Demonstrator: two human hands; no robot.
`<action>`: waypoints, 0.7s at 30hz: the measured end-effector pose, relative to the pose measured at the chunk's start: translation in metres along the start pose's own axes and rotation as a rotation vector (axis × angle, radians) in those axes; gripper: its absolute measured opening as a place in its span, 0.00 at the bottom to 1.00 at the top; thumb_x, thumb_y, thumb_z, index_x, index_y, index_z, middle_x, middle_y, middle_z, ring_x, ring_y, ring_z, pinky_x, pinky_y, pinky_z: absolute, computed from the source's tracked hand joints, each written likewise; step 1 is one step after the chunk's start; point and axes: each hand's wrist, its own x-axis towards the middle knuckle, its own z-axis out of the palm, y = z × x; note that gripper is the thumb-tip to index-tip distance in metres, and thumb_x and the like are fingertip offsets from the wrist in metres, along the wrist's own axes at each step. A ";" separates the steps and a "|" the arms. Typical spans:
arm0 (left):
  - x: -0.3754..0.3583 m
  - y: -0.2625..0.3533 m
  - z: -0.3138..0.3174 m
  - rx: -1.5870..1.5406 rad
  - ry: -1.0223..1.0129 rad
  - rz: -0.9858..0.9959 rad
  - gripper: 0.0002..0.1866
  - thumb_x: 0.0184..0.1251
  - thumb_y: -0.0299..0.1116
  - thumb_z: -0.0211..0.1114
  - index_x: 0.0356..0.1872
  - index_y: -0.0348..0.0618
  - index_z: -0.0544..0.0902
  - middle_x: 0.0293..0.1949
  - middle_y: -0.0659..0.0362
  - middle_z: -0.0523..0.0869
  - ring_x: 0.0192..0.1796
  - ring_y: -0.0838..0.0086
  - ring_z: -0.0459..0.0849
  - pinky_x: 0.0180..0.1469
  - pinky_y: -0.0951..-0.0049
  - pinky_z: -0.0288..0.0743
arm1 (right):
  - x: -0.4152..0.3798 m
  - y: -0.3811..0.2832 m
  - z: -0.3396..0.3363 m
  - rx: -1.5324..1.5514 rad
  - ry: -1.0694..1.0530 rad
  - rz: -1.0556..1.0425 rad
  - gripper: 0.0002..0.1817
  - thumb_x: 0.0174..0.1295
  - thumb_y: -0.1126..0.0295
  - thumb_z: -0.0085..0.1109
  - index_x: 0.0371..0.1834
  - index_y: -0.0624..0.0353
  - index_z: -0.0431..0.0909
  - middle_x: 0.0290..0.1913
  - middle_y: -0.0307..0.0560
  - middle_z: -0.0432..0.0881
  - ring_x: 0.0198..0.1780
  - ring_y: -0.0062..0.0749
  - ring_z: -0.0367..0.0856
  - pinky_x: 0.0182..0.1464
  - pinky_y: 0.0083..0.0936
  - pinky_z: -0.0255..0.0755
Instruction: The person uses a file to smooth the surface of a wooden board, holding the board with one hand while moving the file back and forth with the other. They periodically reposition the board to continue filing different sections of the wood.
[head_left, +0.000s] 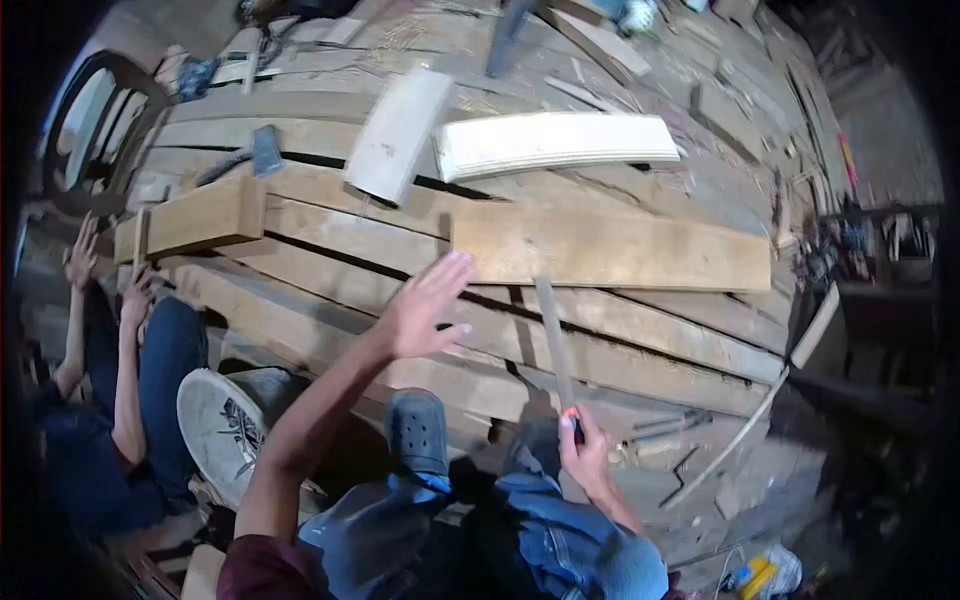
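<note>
We look down at a rough plank workbench from above our own knees. Our left hand is lifted over the planks with fingers spread wide, touching nothing we can make out. Our right hand is closed around the handle end of one long flat metal file, whose blade points away from us across the planks, just below one loose brown board.

We count two pale boards further back: one curved, one short and tilted. One thick wooden block lies at the left edge, and one hammer behind it. One dark clog covers our foot.

At left sits another person in dark clothes, both hands raised, one white shoe sole facing us. We can read no writing anywhere.
</note>
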 end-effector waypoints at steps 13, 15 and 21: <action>-0.007 0.003 0.003 0.151 -0.050 0.005 0.54 0.57 0.48 0.74 0.80 0.35 0.55 0.81 0.43 0.55 0.83 0.49 0.51 0.77 0.49 0.56 | 0.097 -0.074 -0.005 -0.098 0.001 -0.037 0.17 0.74 0.66 0.55 0.59 0.64 0.79 0.22 0.61 0.81 0.24 0.53 0.86 0.26 0.44 0.76; -0.008 0.003 0.002 0.151 -0.039 0.028 0.55 0.57 0.48 0.74 0.80 0.36 0.54 0.82 0.44 0.54 0.84 0.50 0.51 0.77 0.49 0.57 | 0.095 -0.071 -0.010 -0.075 0.013 -0.051 0.19 0.74 0.65 0.55 0.62 0.63 0.78 0.20 0.57 0.79 0.21 0.44 0.82 0.25 0.39 0.74; -0.006 -0.002 0.002 0.123 -0.029 0.070 0.56 0.54 0.46 0.75 0.80 0.35 0.54 0.82 0.44 0.54 0.84 0.50 0.50 0.77 0.51 0.57 | 0.036 -0.038 -0.020 -0.205 0.076 -0.131 0.21 0.73 0.67 0.58 0.66 0.64 0.78 0.17 0.51 0.76 0.17 0.31 0.77 0.22 0.33 0.71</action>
